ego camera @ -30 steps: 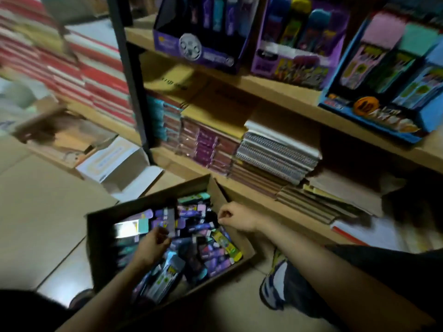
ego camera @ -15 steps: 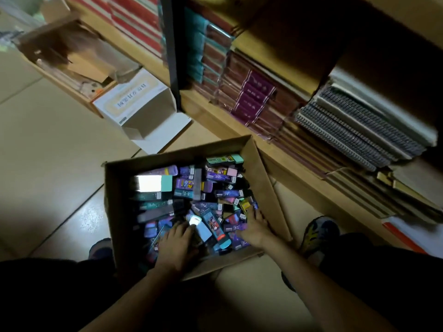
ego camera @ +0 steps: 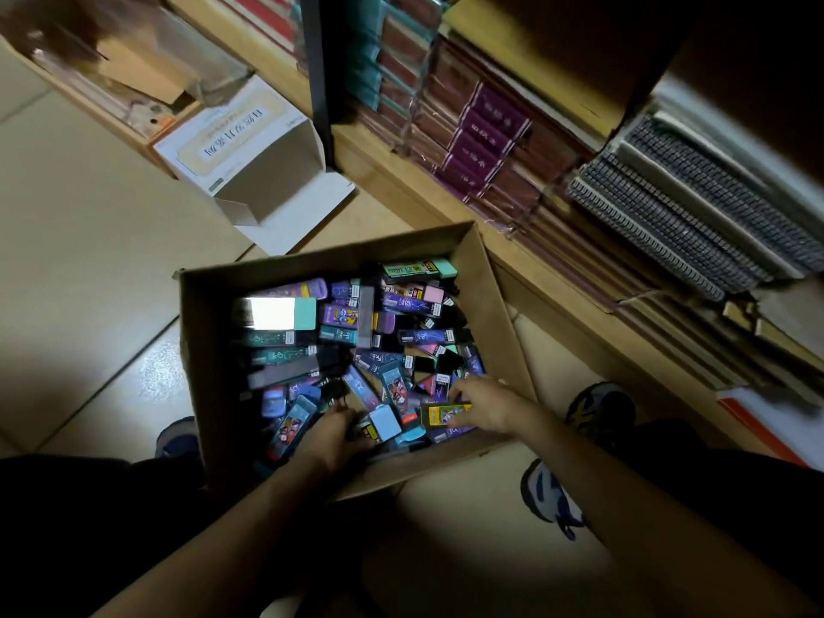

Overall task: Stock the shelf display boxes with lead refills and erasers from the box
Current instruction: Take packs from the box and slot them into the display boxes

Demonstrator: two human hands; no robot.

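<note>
An open brown cardboard box [ego camera: 499,314] sits on the floor, filled with several small packs of lead refills and erasers [ego camera: 356,332] in purple, teal, pink and black. My left hand [ego camera: 332,439] is down in the box's near side among the packs, its fingers curled into the pile; whether it holds one is hidden. My right hand [ego camera: 486,403] lies at the near right of the box, its fingers and thumb pinching a yellow pack [ego camera: 443,414]. A light blue pack [ego camera: 385,423] lies between the hands. The shelf display boxes are out of view.
A wooden shelf [ego camera: 446,202] runs behind the box, with stacked notebooks [ego camera: 481,145] and spiral pads [ego camera: 695,216]. An empty white carton [ego camera: 249,158] lies on the tile floor at the left. My shoes [ego camera: 602,410] stand right and left of the box.
The view dropped from the upper shelves to the box. Both hands moved to the box's near side; the right hand has taken hold of a yellow pack.
</note>
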